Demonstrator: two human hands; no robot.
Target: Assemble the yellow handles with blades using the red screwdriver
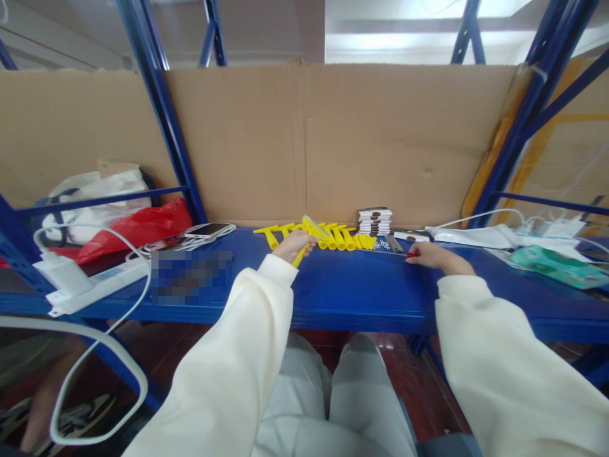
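My left hand (291,246) is closed around the handle of a yellow scraper (311,227), its wide head tilted up and to the right. In my right hand (432,255) is a screwdriver (412,255) with a red handle; its thin shaft points left, apart from the scraper. Behind my left hand, several similar yellow scrapers (339,238) lie in a row. To their right are small yellow pieces (366,242), a scatter of tiny metal parts (382,244), too small to name, and a flat grey piece (394,244).
Small black-and-white boxes (375,223) are stacked against the cardboard panel (380,139). A phone (212,230) with a white cable and a power strip (102,285) lie on the left. A green packet (559,266) sits at right on the blue shelf (352,289).
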